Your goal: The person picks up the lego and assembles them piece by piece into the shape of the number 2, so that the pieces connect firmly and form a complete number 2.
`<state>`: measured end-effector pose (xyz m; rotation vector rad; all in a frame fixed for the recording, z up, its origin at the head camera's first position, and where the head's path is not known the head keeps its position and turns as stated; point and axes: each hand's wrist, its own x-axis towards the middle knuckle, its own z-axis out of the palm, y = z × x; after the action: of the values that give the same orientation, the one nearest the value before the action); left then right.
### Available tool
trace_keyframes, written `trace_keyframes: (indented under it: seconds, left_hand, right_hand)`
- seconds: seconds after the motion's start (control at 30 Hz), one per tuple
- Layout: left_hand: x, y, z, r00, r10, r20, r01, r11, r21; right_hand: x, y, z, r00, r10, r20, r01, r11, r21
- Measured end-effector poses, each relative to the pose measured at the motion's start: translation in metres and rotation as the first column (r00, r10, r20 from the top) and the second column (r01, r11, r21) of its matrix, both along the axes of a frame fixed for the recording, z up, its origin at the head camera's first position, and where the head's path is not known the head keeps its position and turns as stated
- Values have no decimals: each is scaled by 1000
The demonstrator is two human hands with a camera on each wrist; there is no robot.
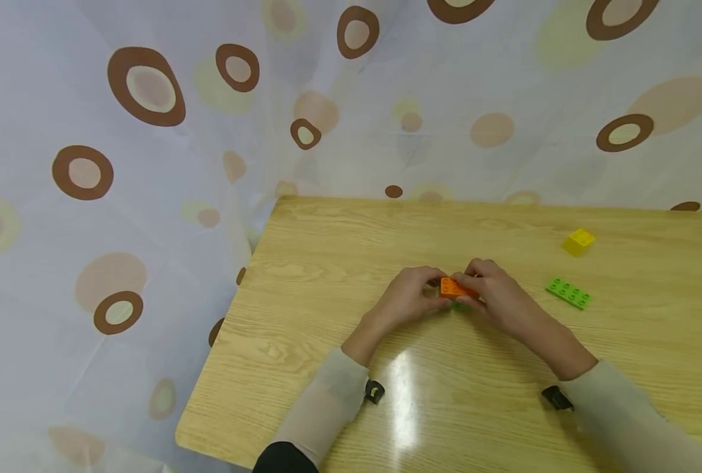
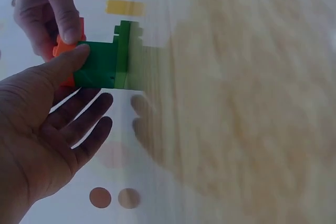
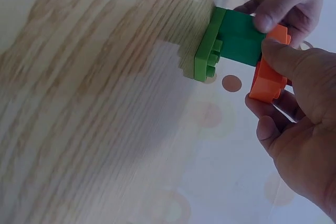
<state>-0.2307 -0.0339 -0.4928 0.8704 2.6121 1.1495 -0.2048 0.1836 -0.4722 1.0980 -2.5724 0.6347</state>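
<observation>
An orange toy brick [image 1: 448, 289] tops a small stack, with a dark green block [image 3: 240, 36] under it and a light green flat brick [image 3: 206, 51] at the bottom on the table. My left hand [image 1: 406, 293] grips the stack from the left, its thumb where the dark green block meets the orange brick; its other fingers spread behind and below in the left wrist view. From the right, my right hand [image 1: 500, 297] pinches the orange brick between thumb and fingers. In the right wrist view, the orange brick juts out past the dark green block.
To the right on the wooden table [image 1: 327, 249] lies another light green flat brick [image 1: 568, 293]. Behind that stands a yellow brick [image 1: 578, 242]. A patterned sheet [image 1: 167, 217] hangs along the table's left and back edges.
</observation>
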Motion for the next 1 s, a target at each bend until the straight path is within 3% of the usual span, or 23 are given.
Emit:
trace_keyframes:
  seconds: [0.13,0.23,0.37,0.5,0.63,0.8,0.9,1.0]
  left_hand:
    - [2,-5,7,999,6,37,-8,997,72]
    - [1,-8,12,1000,-4,27,2,995,103]
    - [1,-10,9,1000,7,3,-8,992,130]
    - [3,-11,3,999,44,-13,-41,987,153]
    - [5,-12,0,998,61,14,-63,981,185]
    - [6,-14,0,994,93,60,-104,970,218]
    - [5,-15,0,992,98,75,-114,964,239]
    - [5,-15,-1,991,94,91,-114,962,248]
  right_hand:
    - [-2,-4,-3,1000,5,31,-4,1000,-21]
    - [-3,-7,-3,999,-3,52,4,1000,-23]
    - [-2,-8,-4,993,-36,116,40,999,-31]
    - [-2,1,-4,968,-75,239,97,992,-82]
    - [-7,33,4,916,-151,371,224,961,-162]
    - [-31,95,17,853,-319,413,427,882,-201]
    - [-47,132,19,794,-430,431,541,823,-175]
    - [-58,159,15,741,-489,461,600,789,-128]
